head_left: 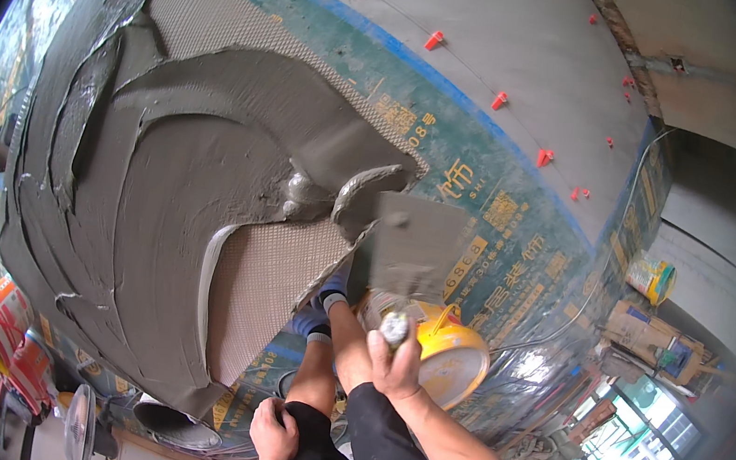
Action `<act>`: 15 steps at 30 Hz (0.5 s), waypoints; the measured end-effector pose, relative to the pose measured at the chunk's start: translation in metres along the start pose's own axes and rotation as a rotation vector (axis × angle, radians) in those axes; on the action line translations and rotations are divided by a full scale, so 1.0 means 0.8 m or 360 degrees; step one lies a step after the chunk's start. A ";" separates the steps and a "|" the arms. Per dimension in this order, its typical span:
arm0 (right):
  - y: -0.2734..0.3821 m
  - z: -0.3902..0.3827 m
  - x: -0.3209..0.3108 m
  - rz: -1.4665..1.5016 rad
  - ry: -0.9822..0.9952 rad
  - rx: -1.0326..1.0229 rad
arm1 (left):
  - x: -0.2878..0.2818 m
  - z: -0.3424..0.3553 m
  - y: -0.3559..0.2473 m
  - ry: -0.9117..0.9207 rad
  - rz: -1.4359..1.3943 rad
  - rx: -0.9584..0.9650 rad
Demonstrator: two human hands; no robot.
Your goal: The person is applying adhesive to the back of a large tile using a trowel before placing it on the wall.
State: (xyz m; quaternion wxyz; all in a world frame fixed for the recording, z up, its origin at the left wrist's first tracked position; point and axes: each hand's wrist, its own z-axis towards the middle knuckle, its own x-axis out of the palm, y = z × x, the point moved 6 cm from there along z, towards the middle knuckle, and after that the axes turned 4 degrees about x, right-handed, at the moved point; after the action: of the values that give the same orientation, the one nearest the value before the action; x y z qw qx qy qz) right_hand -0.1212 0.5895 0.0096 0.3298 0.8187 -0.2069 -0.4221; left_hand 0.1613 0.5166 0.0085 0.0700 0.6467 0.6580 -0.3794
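My right hand [394, 358] grips the handle [394, 328] of a trowel, whose flat, mortar-smeared blade [413, 241] is held beside the edge of a mesh-backed tile [250, 298]. Thick grey mortar [159, 210] lies in swept ridges over most of the tile, leaving bare mesh along the upper edge and near my feet. My left hand [274, 429] rests at my left thigh with its fingers curled; what they hold, if anything, is hidden. Below the blade sits a yellow bucket [462, 347], partly behind my right hand.
Green printed protective sheet [513, 269] surrounds the tile. Beyond it lie grey tiles [506, 52] with red levelling clips. Red-white bags [8, 316] and a fan [81, 420] stand lower left; a small bucket [653, 279], cardboard [645, 335] and a window [629, 446] are at right.
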 end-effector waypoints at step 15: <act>-0.094 0.070 -0.037 0.0097 0.0032 0.0461 | 0.001 0.006 -0.009 0.0019 0.0076 0.0004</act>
State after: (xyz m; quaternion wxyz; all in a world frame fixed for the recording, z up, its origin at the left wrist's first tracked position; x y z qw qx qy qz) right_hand -0.1797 0.6398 -0.0517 0.2229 0.8553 -0.2872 -0.3693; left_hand 0.1528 0.5149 0.0075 0.0743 0.6646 0.6421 -0.3748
